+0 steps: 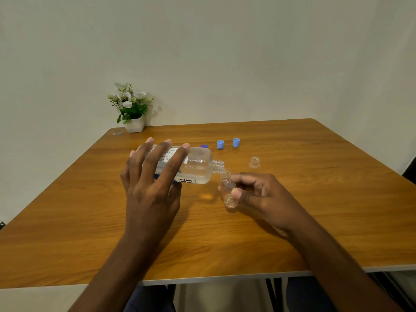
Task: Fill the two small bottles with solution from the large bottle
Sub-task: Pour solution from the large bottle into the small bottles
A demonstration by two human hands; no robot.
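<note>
pale wall (225, 52) behind, and a wooden table (67, 221) spread under both my arms. far beyond my left hand (153, 194), at the table's back edge, sits a small clear scrap (117, 133) that i cannot make out, and just right of it a white pot of white flowers (132, 109) against the wall. my left hand holds the large bottle (198, 167) on its side above the table, fingers laid long across the label and thumb tucked beneath. its open neck points right, toward my other hand. clear solution lies along the bottle's lower side. just beyond the bottle's shoulder a dark blue cap (204, 146) peeks out, and further right two light blue caps (220, 144) (236, 142) stand on the table, well beyond my right hand (263, 194). that hand pinches a small bottle (228, 190) between thumb and fingers, tilted so its mouth meets the large bottle's neck; a little liquid sits in its bottom. the second small bottle (254, 162) stands upright and uncapped on the table just beyond my right knuckles, apart from them.
</note>
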